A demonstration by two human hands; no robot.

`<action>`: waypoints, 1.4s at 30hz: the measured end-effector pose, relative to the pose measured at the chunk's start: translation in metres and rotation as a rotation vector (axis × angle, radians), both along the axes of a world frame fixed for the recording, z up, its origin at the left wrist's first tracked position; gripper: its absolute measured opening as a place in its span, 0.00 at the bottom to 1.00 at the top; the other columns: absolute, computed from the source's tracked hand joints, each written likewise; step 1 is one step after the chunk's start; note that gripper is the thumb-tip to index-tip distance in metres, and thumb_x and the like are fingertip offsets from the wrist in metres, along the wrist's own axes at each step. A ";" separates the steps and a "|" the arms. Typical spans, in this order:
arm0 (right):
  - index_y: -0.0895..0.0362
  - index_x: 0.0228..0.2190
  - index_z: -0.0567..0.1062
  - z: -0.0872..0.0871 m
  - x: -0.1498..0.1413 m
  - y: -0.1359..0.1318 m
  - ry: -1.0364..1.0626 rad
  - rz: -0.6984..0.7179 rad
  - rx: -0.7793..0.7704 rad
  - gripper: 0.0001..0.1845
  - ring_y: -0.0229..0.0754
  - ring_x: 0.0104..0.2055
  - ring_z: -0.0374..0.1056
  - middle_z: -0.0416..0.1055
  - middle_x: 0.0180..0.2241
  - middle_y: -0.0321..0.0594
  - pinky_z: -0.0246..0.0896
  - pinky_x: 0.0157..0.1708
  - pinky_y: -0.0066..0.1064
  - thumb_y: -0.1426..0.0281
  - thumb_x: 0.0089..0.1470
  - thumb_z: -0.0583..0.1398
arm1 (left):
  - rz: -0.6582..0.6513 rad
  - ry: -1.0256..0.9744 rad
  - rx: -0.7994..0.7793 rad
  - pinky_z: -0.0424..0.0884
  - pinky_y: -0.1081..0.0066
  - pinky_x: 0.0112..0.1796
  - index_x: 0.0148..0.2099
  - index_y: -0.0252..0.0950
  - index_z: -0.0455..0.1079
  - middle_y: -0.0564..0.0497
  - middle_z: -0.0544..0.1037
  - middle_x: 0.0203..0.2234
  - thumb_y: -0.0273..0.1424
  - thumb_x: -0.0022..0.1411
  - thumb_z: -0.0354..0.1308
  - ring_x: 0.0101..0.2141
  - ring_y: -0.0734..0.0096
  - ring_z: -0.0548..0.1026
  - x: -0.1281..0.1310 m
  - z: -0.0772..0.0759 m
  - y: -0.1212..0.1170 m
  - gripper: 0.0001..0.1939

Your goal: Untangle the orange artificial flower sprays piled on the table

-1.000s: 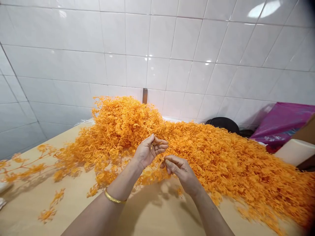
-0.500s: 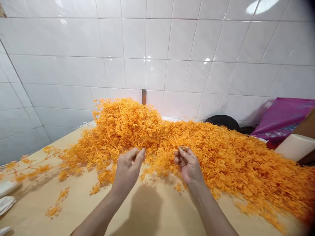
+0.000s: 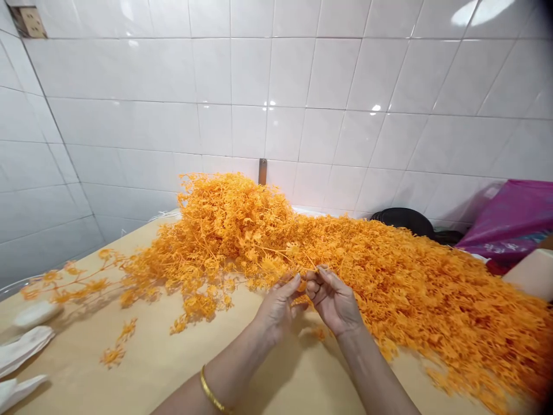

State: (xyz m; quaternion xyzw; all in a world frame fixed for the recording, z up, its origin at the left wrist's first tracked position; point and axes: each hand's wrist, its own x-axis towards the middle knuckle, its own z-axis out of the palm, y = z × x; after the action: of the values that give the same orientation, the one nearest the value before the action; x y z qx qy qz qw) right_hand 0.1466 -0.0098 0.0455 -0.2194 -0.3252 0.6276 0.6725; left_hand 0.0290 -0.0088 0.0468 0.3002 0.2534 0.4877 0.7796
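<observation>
Between the thumb and fingers of my right hand (image 3: pixel 334 302) is the thin stem of an orange artificial-looking flower sprig (image 3: pixel 273 266). Its stem runs up and to the left, in front of a heap. Close beside it, almost touching, is my left hand (image 3: pixel 276 308), closed with the thumb along the fingers. Orange petals show just between the two hands, and the left fingertips seem to pinch this part of the sprig, though they are partly hidden. A large heap of the same orange sprigs (image 3: pixel 432 294) lies right behind both hands.
The heap spreads over a beige table (image 3: pixel 151 374) against a white tiled wall (image 3: pixel 250 69). Loose sprigs (image 3: pixel 114 351) and white objects (image 3: pixel 26 349) lie at the left. Black round things (image 3: pixel 401 219) and a purple plastic bag (image 3: pixel 510 213) stand at the back right.
My left hand has moved right, from beside the heap to my right hand. The right hand keeps its pinch on the stem. The view has shifted slightly left.
</observation>
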 end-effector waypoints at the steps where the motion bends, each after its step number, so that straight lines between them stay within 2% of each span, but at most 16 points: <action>1: 0.57 0.24 0.69 0.001 -0.002 0.000 -0.036 -0.001 -0.010 0.06 0.34 0.21 0.66 0.72 0.23 0.37 0.62 0.21 0.26 0.72 0.39 0.61 | 0.006 -0.046 0.011 0.63 0.73 0.31 0.33 0.32 0.69 0.49 0.70 0.28 0.34 0.44 0.61 0.29 0.75 0.67 0.001 0.003 0.004 0.13; 3: 0.58 0.24 0.67 0.002 -0.007 -0.001 -0.125 -0.028 -0.018 0.07 0.33 0.20 0.65 0.71 0.22 0.36 0.61 0.20 0.25 0.70 0.40 0.61 | 0.025 -0.091 0.036 0.64 0.74 0.31 0.33 0.31 0.69 0.49 0.71 0.26 0.31 0.45 0.61 0.28 0.75 0.68 0.001 0.010 0.010 0.11; 8: 0.59 0.26 0.65 -0.004 -0.017 0.000 -0.491 -0.233 0.069 0.11 0.31 0.18 0.63 0.68 0.21 0.33 0.55 0.19 0.23 0.63 0.46 0.58 | 0.074 -0.194 0.017 0.67 0.72 0.34 0.31 0.30 0.68 0.47 0.73 0.30 0.26 0.50 0.56 0.31 0.72 0.71 -0.009 0.026 0.028 0.04; 10: 0.58 0.26 0.65 -0.008 -0.016 0.001 -0.648 -0.263 0.063 0.11 0.32 0.18 0.62 0.66 0.20 0.33 0.55 0.19 0.23 0.62 0.46 0.57 | 0.117 -0.214 -0.013 0.68 0.70 0.35 0.29 0.30 0.66 0.48 0.73 0.26 0.24 0.52 0.53 0.30 0.72 0.71 -0.018 0.029 0.035 0.02; 12: 0.58 0.26 0.65 -0.011 -0.012 0.003 -0.758 -0.304 0.024 0.11 0.33 0.18 0.62 0.66 0.20 0.33 0.55 0.19 0.24 0.62 0.46 0.57 | 0.142 -0.202 -0.053 0.69 0.70 0.33 0.29 0.31 0.64 0.52 0.70 0.19 0.22 0.54 0.49 0.24 0.76 0.70 -0.029 0.029 0.042 0.04; 15: 0.57 0.27 0.65 -0.012 0.000 0.005 -0.784 -0.413 -0.019 0.10 0.33 0.19 0.62 0.65 0.21 0.33 0.55 0.20 0.25 0.62 0.46 0.56 | 0.028 -0.161 -0.095 0.67 0.75 0.25 0.28 0.31 0.62 0.58 0.61 0.12 0.24 0.57 0.46 0.13 0.83 0.61 -0.045 0.023 0.045 0.07; 17: 0.57 0.28 0.65 -0.010 0.007 0.007 -0.704 -0.495 -0.029 0.11 0.33 0.21 0.63 0.65 0.23 0.34 0.56 0.21 0.25 0.61 0.47 0.55 | -0.093 -0.096 -0.112 0.62 0.79 0.19 0.27 0.32 0.60 0.60 0.56 0.09 0.27 0.58 0.45 0.10 0.86 0.54 -0.051 0.016 0.044 0.09; 19: 0.57 0.29 0.65 -0.007 0.011 0.007 -0.602 -0.562 -0.030 0.13 0.33 0.23 0.63 0.65 0.25 0.35 0.57 0.23 0.26 0.59 0.47 0.55 | -0.160 -0.011 -0.115 0.55 0.81 0.15 0.24 0.33 0.58 0.61 0.52 0.08 0.31 0.58 0.47 0.09 0.86 0.50 -0.051 0.008 0.041 0.11; 21: 0.57 0.30 0.66 -0.004 0.009 0.007 -0.559 -0.535 -0.015 0.16 0.34 0.26 0.63 0.65 0.27 0.37 0.58 0.26 0.27 0.57 0.48 0.53 | -0.182 0.068 -0.097 0.51 0.81 0.13 0.22 0.34 0.56 0.61 0.52 0.07 0.33 0.55 0.51 0.09 0.86 0.49 -0.046 0.001 0.037 0.13; 24: 0.57 0.33 0.66 -0.004 -0.003 0.005 -0.674 -0.366 0.022 0.18 0.37 0.30 0.63 0.66 0.31 0.39 0.57 0.28 0.27 0.56 0.47 0.53 | -0.147 0.156 -0.065 0.53 0.80 0.15 0.23 0.34 0.58 0.61 0.54 0.07 0.33 0.49 0.57 0.10 0.85 0.51 -0.037 -0.008 0.031 0.12; 26: 0.58 0.29 0.67 -0.007 -0.011 0.004 -0.831 -0.260 0.091 0.15 0.36 0.29 0.62 0.65 0.27 0.37 0.55 0.27 0.26 0.57 0.47 0.54 | -0.105 0.189 -0.047 0.57 0.78 0.18 0.24 0.33 0.60 0.60 0.57 0.08 0.32 0.48 0.58 0.11 0.83 0.55 -0.031 -0.014 0.027 0.10; 28: 0.58 0.21 0.65 -0.010 -0.014 0.004 -0.973 -0.269 0.146 0.15 0.34 0.25 0.58 0.61 0.21 0.34 0.52 0.25 0.25 0.59 0.48 0.54 | -0.092 0.203 -0.041 0.60 0.76 0.21 0.24 0.32 0.62 0.58 0.60 0.09 0.32 0.47 0.58 0.13 0.81 0.59 -0.028 -0.019 0.024 0.09; 30: 0.57 0.17 0.60 -0.012 -0.011 0.005 -1.040 -0.405 0.128 0.17 0.33 0.22 0.53 0.56 0.17 0.32 0.48 0.22 0.25 0.60 0.49 0.52 | -0.122 0.206 -0.046 0.61 0.75 0.22 0.24 0.32 0.61 0.58 0.60 0.09 0.31 0.47 0.58 0.13 0.81 0.60 -0.027 -0.025 0.021 0.09; 34: 0.56 0.16 0.54 -0.014 0.001 0.007 -1.050 -0.679 0.001 0.20 0.32 0.18 0.44 0.48 0.14 0.29 0.40 0.18 0.25 0.58 0.50 0.51 | -0.241 0.201 0.006 0.62 0.74 0.23 0.23 0.33 0.60 0.61 0.54 0.08 0.32 0.47 0.58 0.12 0.83 0.55 -0.025 -0.029 0.018 0.10; 39: 0.55 0.14 0.51 -0.010 -0.005 0.006 -1.161 -0.956 -0.008 0.20 0.32 0.17 0.43 0.47 0.13 0.29 0.38 0.19 0.27 0.60 0.50 0.51 | -0.292 0.115 -0.016 0.50 0.81 0.16 0.24 0.33 0.59 0.63 0.50 0.09 0.30 0.45 0.60 0.12 0.87 0.47 -0.019 -0.025 0.018 0.11; 42: 0.55 0.14 0.52 -0.007 -0.004 0.007 -1.179 -1.039 0.001 0.20 0.33 0.17 0.43 0.47 0.12 0.29 0.38 0.19 0.28 0.60 0.50 0.51 | -0.357 0.123 -0.077 0.47 0.81 0.15 0.24 0.33 0.60 0.64 0.48 0.08 0.31 0.46 0.59 0.11 0.87 0.46 -0.018 -0.022 0.017 0.10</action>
State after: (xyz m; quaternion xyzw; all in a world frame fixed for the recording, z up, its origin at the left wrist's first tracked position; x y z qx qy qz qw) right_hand 0.1425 -0.0024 0.0384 -0.6400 -0.4843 0.0126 0.5964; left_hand 0.0105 0.0086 0.0244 0.3397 0.2619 0.3124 0.8476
